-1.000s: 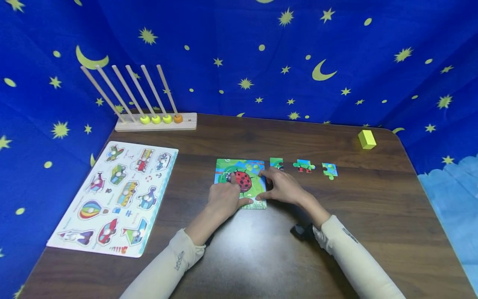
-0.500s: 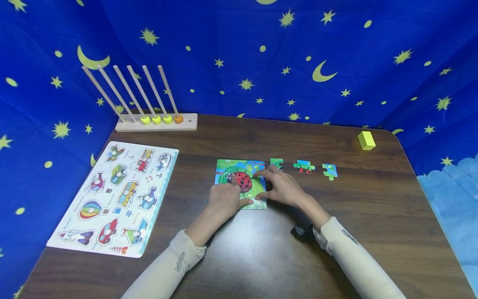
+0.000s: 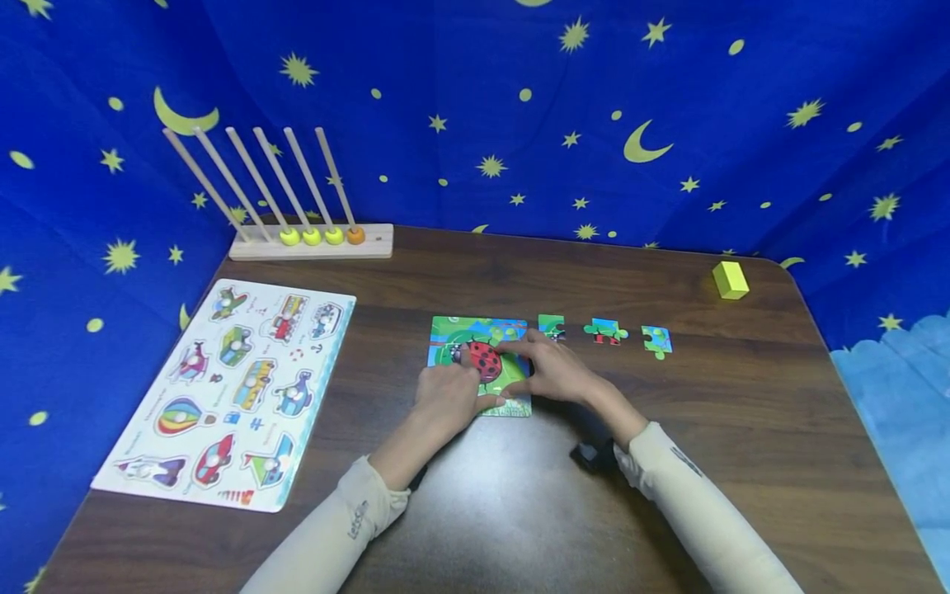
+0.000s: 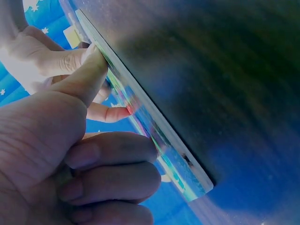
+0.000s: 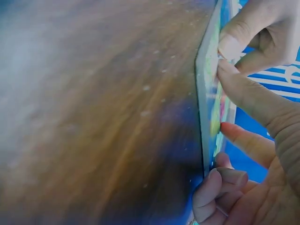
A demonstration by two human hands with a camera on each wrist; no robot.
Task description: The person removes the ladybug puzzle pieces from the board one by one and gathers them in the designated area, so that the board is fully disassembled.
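Right grip (image 3: 558,372) slid leftward, wide | left grip (image 3: 449,396) wide, touching puzzle (image 3: 486,360) | brown tabletop (image 3: 512,511) | starry backdrop (image 3: 445,74)

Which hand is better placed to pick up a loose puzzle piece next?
Right, I'd judge. The right hand touches the ladybug puzzle on its right side, close to the nearest loose piece; the other two lie farther right. The left hand, farther left, would probably have to reach past the right one.

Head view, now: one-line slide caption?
Left hand and right hand touching a ladybug puzzle; three loose pieces lie to its right, yellow block beyond.
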